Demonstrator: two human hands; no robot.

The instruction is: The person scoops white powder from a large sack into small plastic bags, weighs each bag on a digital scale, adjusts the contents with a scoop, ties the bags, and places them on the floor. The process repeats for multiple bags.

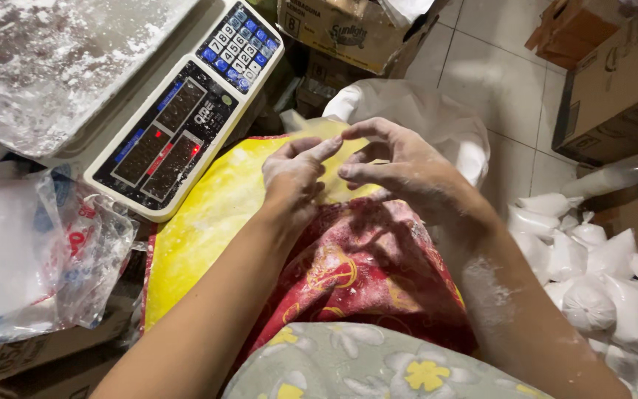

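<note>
My left hand (295, 177) and my right hand (396, 166) meet over a yellow and red sack (208, 214) in front of me. Both are dusted with white powder. The fingers are spread and their tips touch or nearly touch; I see nothing held between them. My forearms reach in from the bottom of the view above a floral cloth (356, 366) on my lap.
A powder-covered digital scale (179, 118) with a keypad and red display stands at the upper left. A clear plastic bag of white powder (31, 258) lies at the left. Several small tied white bags (599, 281) pile at the right. Cardboard boxes (614, 81) stand on the tiled floor.
</note>
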